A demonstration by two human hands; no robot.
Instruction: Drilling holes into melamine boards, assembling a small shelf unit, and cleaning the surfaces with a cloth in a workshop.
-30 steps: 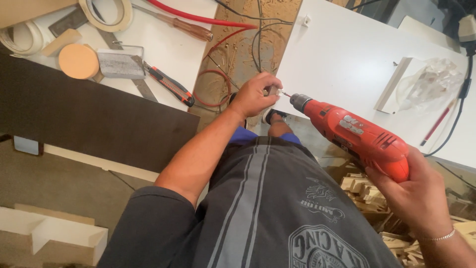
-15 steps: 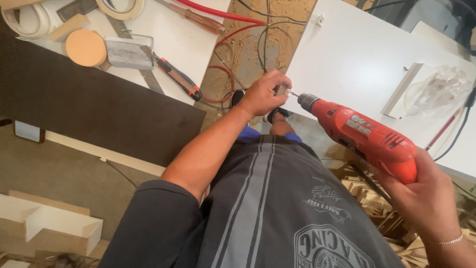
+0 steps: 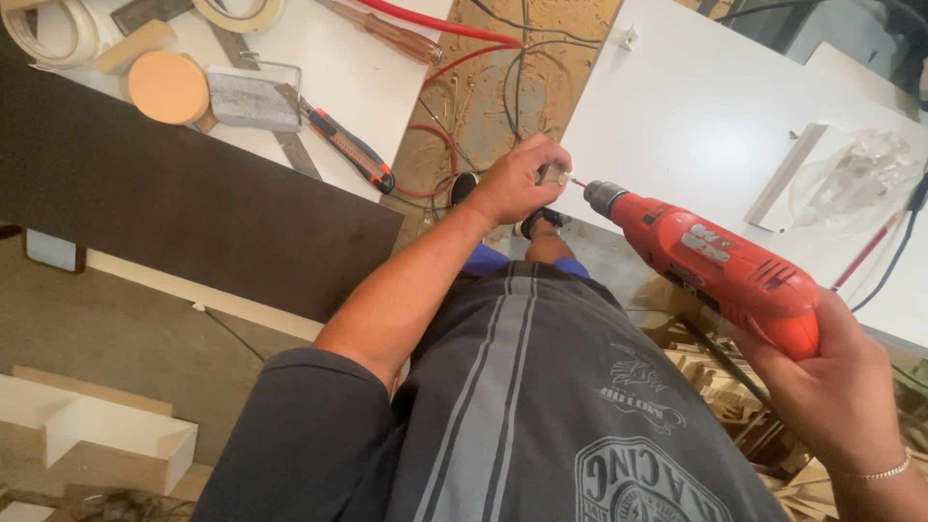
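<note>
Drill, red, lay level before the torso, its bit at the white desk edge. Right hand clenched its handle, wrist low; left hand, arm outstretched, pinched a small piece at the bit tip.

Orange-red drill; white board; dark-brown panel; grey-striped shirt.

The left arm is extended forward, its hand curled with fingertips pinched together. The right hand is held lower, its grip wrapped closed, wrist bent slightly inward.
</note>
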